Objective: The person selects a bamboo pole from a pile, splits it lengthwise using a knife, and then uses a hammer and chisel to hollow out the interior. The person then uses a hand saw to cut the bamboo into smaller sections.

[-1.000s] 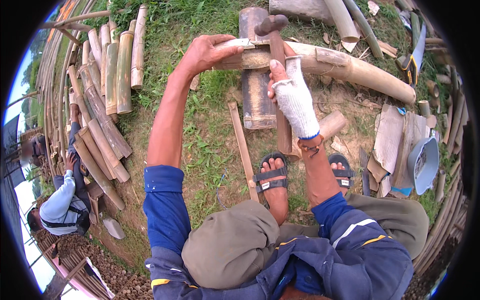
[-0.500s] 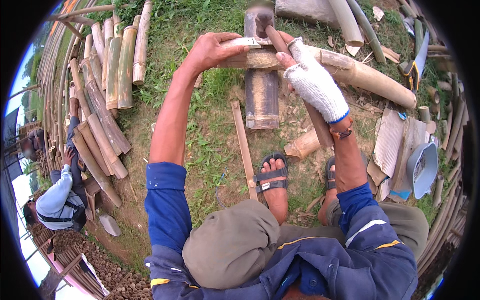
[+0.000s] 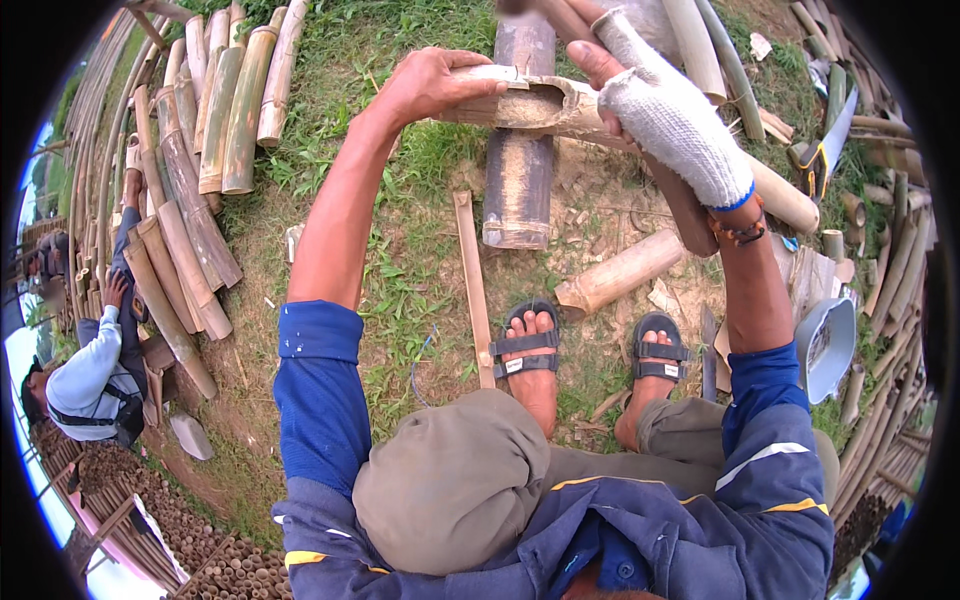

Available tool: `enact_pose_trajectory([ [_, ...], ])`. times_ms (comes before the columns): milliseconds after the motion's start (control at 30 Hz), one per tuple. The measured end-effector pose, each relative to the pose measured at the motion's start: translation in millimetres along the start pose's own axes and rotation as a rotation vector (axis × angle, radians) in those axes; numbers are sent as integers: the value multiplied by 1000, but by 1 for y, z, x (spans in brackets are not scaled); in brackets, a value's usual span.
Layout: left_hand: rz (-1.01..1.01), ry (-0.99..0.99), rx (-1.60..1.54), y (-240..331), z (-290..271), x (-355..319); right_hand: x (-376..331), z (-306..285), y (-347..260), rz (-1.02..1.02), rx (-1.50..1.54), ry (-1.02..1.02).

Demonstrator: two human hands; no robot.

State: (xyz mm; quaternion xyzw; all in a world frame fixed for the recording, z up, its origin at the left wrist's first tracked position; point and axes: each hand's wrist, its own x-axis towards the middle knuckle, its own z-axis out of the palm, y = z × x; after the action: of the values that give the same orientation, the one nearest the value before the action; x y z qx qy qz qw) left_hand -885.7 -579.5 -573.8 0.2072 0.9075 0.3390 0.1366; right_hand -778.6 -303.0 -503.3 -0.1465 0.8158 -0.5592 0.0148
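One bare left hand (image 3: 432, 84) closes on pale piece (image 3: 492, 74) atop bamboo pole (image 3: 570, 121); gloved right hand (image 3: 675, 130) wraps hammer handle (image 3: 684, 208). Pole crosses dark bamboo log (image 3: 517, 190).

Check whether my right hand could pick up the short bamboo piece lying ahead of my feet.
Probably not yet: the right hand has its grip around a brown tool handle. The short bamboo piece itself lies largely uncovered, though.
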Motion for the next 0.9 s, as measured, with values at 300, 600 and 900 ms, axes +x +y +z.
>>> enact_pose_trajectory([
  [300, 112, 45, 112, -3, 4, 12, 26, -40, 40, 370, -19, -242],
  [600, 31, 27, 74, -3, 9, 7, 36, -29, 42, 370, 251, -143],
  [900, 93, 56, 125, -9, 10, 5, 52, -67, 58, 344, 751, -56],
])
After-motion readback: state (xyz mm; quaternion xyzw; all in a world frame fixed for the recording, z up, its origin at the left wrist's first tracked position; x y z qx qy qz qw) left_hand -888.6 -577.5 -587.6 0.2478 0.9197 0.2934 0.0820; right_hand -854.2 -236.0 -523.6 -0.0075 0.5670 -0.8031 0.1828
